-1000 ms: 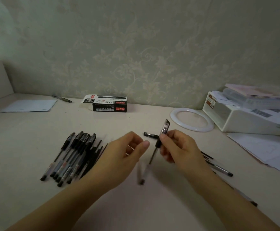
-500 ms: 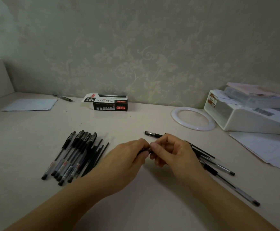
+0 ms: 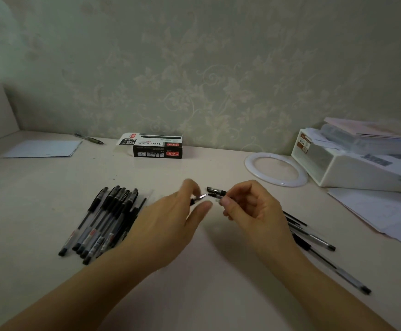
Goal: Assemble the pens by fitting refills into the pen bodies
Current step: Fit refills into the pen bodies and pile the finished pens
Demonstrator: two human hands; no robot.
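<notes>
Left hand (image 3: 171,225): above the counter (image 3: 39,206), blurred; fingertips pinch a small dark piece with a bright tip, its form hard to make out. Right hand (image 3: 249,209): fingers curled, pinching a pen part (image 3: 215,192) whose black clipped end juts left; the rest is hidden by the fingers. Finished pens (image 3: 104,220): bundle on the counter, left, partly covered by the left wrist. Loose pens (image 3: 314,240): right, partly behind the right forearm. Pen box (image 3: 157,145): by the wall.
</notes>
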